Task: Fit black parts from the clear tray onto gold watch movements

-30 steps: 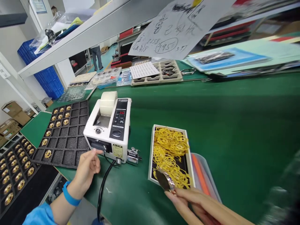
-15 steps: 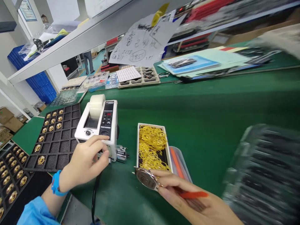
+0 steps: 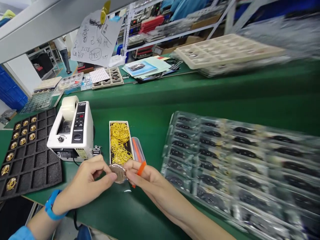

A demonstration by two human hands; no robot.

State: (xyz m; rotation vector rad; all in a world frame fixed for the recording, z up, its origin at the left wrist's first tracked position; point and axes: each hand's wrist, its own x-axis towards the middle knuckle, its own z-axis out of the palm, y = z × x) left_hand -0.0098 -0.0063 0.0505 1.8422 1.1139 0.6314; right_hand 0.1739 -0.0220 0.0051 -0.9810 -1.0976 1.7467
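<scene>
My left hand (image 3: 88, 182) and my right hand (image 3: 146, 178) meet over the green table, both pinching a round metal watch case (image 3: 119, 172). The left thumb and forefinger touch the case's left edge. My right hand also carries an orange tool (image 3: 141, 168) between its fingers. Just behind my hands stand a white tape dispenser (image 3: 72, 131) and a narrow box of yellow rings (image 3: 120, 142).
A black foam tray (image 3: 27, 151) with gold parts lies at the left. Clear plastic trays (image 3: 235, 160) of dark parts cover the right side. Beige compartment trays (image 3: 225, 50) and papers (image 3: 145, 66) sit at the back. A person stands far off at the back left.
My left hand left the tape dispenser and came to the watch case. My right hand brought the case toward it. The view swung right, showing the clear trays.
</scene>
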